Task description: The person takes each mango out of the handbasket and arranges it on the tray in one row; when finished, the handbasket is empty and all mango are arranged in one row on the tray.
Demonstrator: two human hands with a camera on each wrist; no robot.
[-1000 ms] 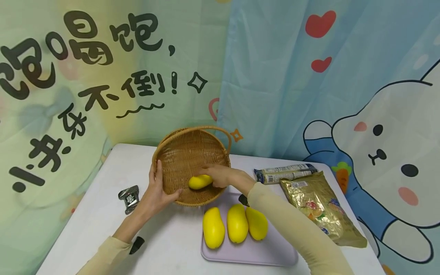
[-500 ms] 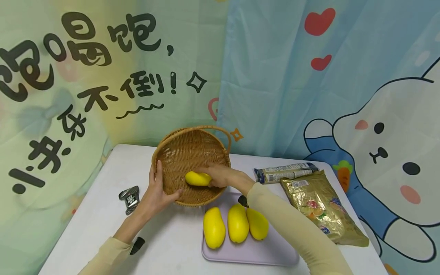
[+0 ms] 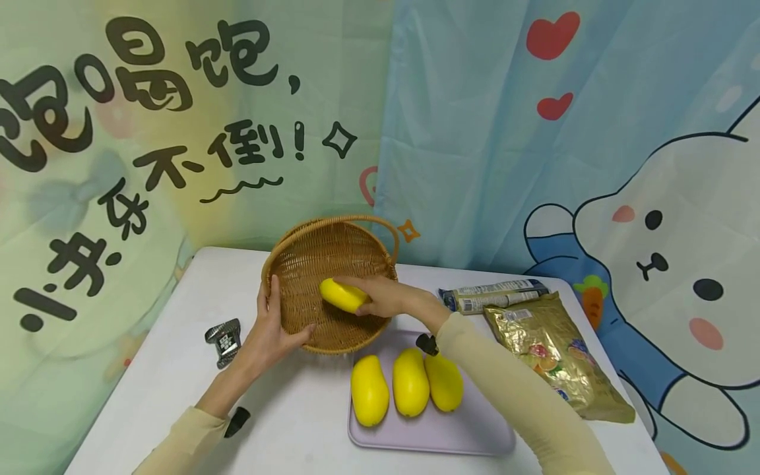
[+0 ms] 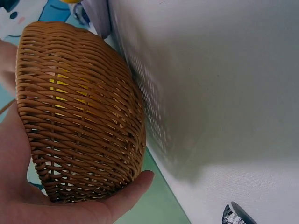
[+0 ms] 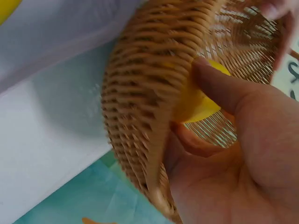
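A brown wicker basket (image 3: 303, 264) stands tilted on the white table, its mouth facing me. My left hand (image 3: 274, 333) holds its left rim; in the left wrist view the thumb lies along the outside of the weave (image 4: 79, 116). Inside the basket my right hand (image 3: 388, 297) grips a yellow mango (image 3: 342, 296) by its right end. The right wrist view shows thumb and fingers around this mango (image 5: 198, 102), partly hidden behind the rim. Three more mangoes (image 3: 410, 382) lie side by side on a pale purple tray (image 3: 475, 435) below the right forearm.
At the right lie a gold snack bag (image 3: 552, 356) and, behind it, long blue-and-silver packets (image 3: 495, 297). A small black wrapped packet (image 3: 224, 342) sits left of the left forearm. Printed curtains (image 3: 451, 152) hang behind the table (image 3: 285, 415).
My right hand has raised the mango slightly inside the basket and turned it so its left end points up. The left hand and the basket stay as they were.
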